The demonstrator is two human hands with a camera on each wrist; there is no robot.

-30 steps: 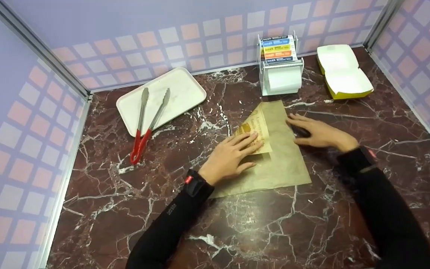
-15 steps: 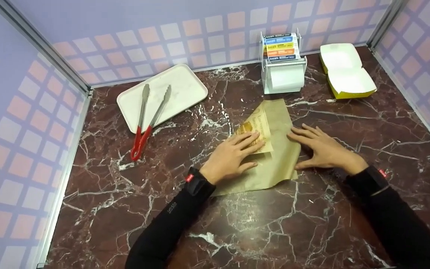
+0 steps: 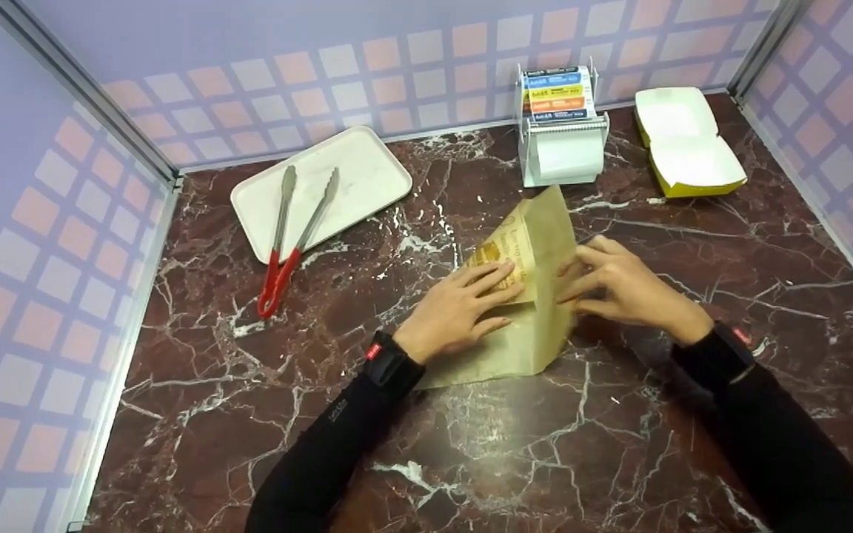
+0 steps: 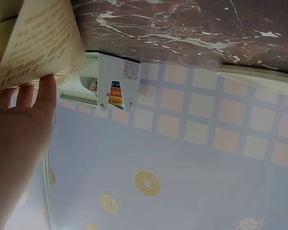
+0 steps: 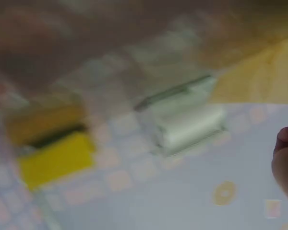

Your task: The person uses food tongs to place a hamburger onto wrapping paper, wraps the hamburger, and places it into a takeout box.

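Note:
A sheet of brown wrapping paper (image 3: 489, 363) lies on the table, its left part folded over so that a printed face (image 3: 513, 240) shows. My left hand (image 3: 449, 307) rests on this fold with its fingers stretched out. On the right, a flap (image 3: 551, 259) of the sheet stands up and leans left. The fingers of my right hand (image 3: 630, 289) reach behind the flap and press against it, their tips partly hidden. In the left wrist view, the printed paper (image 4: 43, 43) curves up above the fingers. Motion blurs the right wrist view.
A cream tray (image 3: 371, 170) with red-handled tongs (image 3: 278, 277) lying partly on it is at the back left. Behind the paper stands a label roll dispenser (image 3: 563, 159). An opened yellow-and-white food box (image 3: 693, 159) is at the back right. Walls enclose the marble-patterned table (image 3: 249, 444).
My right hand has come in from the paper's right edge toward the left, raising that side into a standing flap. My left hand has stayed on the printed fold.

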